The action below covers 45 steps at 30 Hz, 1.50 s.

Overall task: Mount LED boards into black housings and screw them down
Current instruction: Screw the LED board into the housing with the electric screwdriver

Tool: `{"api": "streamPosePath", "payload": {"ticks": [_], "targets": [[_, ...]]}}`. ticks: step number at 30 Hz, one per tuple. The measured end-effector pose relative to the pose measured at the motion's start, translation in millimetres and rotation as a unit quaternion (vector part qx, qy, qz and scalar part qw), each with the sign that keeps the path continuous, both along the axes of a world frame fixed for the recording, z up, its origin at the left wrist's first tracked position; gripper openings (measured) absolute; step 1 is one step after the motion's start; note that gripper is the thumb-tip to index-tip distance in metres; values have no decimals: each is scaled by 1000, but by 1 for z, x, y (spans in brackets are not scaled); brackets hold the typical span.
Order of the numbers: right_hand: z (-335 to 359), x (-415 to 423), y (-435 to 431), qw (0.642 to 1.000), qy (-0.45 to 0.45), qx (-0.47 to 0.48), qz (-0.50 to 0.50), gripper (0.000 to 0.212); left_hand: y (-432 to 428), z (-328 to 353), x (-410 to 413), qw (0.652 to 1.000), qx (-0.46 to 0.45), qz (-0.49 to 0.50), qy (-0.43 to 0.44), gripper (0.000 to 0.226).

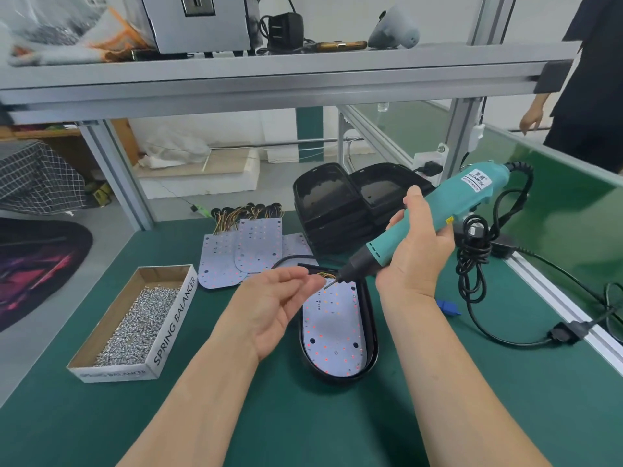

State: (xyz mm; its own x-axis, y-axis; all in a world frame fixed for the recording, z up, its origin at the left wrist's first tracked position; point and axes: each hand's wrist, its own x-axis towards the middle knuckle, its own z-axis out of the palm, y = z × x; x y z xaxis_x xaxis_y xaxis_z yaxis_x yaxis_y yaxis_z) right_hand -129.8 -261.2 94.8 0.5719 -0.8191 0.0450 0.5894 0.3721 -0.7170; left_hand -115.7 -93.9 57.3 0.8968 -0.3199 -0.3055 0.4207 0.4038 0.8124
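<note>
Fingers (298,276) of the left hand (274,308) curl loosely at the bit tip (329,284), their hold indeterminable; right hand (418,254) grips the screwdriver (448,210); LED board (333,328) lies in the black housing (372,335) on the bench (455,399); a poorly seated screw may drop.

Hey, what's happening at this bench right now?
A person's right hand holds a teal electric screwdriver, its bit angled down at the far end of an LED board already lying in a black housing on the green mat. The left hand has its fingertips by the bit, perhaps feeding a screw; too small to tell. A box of screws, spare boards and stacked housings wait nearby.
</note>
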Motion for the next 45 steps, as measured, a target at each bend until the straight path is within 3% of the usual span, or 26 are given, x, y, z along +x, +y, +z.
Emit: {"api": "streamPosePath", "payload": {"ticks": [4,7,11,14,33,45], "targets": [[7,-1,-1,1000,-5,2,-8,21,-5,0,-4,998,49,-22,-15,12],[12,-1,-2,1000,-9,6,-12,21,-10,-1,-5,996,87,-24,9,25],[16,1,-1,1000,-11,10,-14,21,-13,-2,-3,995,-23,-19,100,18],[15,2,0,1000,-11,6,-16,21,-10,-2,-4,988,-91,-33,120,11],[14,2,1,1000,-17,-3,-26,18,-14,-3,-4,991,-71,-61,99,13],[7,1,4,998,0,-33,-46,18,-19,-5,-14,995,-65,-17,80,12]]}}
